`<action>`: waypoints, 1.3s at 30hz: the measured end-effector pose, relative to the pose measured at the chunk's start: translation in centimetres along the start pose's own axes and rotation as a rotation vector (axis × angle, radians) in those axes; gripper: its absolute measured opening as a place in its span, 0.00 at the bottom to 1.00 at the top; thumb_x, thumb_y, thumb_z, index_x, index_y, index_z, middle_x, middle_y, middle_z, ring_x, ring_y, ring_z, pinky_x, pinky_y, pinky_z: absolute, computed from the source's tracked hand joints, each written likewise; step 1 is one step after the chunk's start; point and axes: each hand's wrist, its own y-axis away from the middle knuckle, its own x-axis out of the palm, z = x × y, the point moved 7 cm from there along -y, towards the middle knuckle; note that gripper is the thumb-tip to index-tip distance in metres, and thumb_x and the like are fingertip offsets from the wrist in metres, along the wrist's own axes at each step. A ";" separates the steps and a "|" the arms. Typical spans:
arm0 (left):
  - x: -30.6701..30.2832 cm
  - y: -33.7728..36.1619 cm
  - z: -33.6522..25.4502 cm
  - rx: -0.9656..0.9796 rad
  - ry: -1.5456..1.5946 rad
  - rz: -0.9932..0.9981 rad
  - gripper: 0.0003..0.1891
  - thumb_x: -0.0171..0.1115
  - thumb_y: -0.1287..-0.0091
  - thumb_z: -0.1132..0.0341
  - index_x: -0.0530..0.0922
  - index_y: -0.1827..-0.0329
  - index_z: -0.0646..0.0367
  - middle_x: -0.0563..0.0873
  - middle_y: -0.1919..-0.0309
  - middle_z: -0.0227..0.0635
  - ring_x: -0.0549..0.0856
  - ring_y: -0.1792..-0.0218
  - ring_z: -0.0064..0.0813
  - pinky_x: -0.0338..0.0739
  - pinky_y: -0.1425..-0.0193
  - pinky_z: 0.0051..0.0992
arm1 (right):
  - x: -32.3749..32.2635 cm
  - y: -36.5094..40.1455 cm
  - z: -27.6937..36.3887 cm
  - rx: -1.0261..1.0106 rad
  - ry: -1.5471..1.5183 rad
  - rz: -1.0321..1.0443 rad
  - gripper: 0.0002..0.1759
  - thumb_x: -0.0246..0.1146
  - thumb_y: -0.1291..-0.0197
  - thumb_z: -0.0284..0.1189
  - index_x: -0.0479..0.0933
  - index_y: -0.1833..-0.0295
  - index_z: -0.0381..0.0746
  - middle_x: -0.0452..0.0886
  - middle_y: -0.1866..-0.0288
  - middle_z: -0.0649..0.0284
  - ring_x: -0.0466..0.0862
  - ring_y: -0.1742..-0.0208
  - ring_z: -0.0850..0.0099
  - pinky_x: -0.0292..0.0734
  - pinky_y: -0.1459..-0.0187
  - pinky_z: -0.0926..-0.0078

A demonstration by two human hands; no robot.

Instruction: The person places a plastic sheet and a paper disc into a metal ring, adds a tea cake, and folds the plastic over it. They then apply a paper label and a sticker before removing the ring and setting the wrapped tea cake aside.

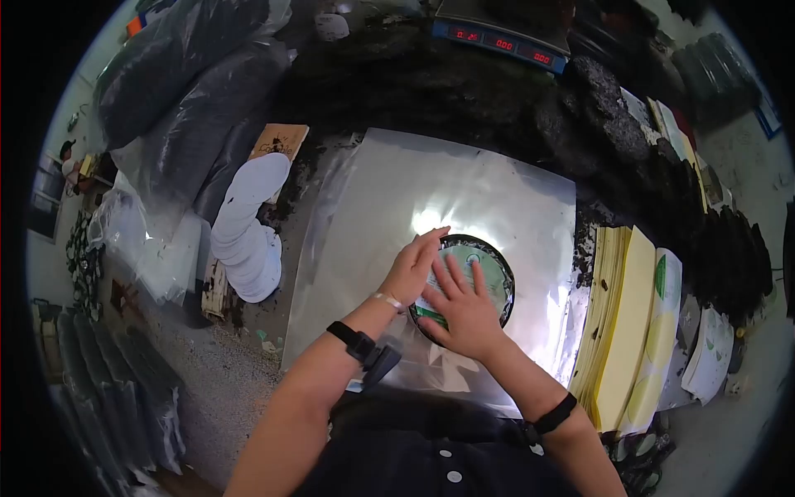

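A round black-rimmed piece with a green label (494,277) lies on a shiny metal sheet (364,199). My right hand (464,308) rests on it with the fingers spread and the palm down. At its upper left edge is my left hand (416,267), fingers stretched out and lying close together along the rim, with nothing visible in them. The two hands are side by side, and the right one hides the lower part of the label.
White paper discs (248,240) lie fanned out at the left. Stacks of yellow sheets (617,323) stand at the right. Dark matter is heaped behind the sheet, below a scale (497,41). Filled plastic bags (190,116) are at upper left; a person (69,167) is far left.
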 end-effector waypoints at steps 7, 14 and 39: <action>5.5 -0.7 -1.4 -0.071 0.349 0.141 0.28 0.38 0.13 0.50 0.72 0.23 0.60 0.80 0.28 0.51 0.74 0.23 0.43 0.59 0.15 0.36 | -3.1 9.9 -1.2 0.152 -0.674 0.185 0.30 0.56 0.27 0.30 0.68 0.20 0.41 0.65 0.16 0.51 0.63 0.15 0.50 0.56 0.16 0.52; 7.6 10.0 -17.4 0.346 -0.021 0.174 0.51 0.53 0.23 0.32 0.46 0.13 0.63 0.60 0.17 0.60 0.63 0.19 0.58 0.44 0.13 0.51 | -4.9 13.8 -2.2 0.204 -0.913 -0.403 0.23 0.56 0.22 0.31 0.76 0.28 0.34 0.70 0.19 0.51 0.69 0.19 0.59 0.62 0.20 0.56; 16.0 12.6 -6.1 0.121 -0.120 0.339 0.05 0.62 0.35 0.74 0.79 0.58 0.58 0.82 0.67 0.43 0.85 0.60 0.48 0.80 0.53 0.37 | -7.0 34.8 4.1 0.949 -1.373 -0.828 0.21 0.51 0.16 0.36 0.75 0.37 0.28 0.85 0.65 0.56 0.87 0.64 0.68 0.83 0.57 0.71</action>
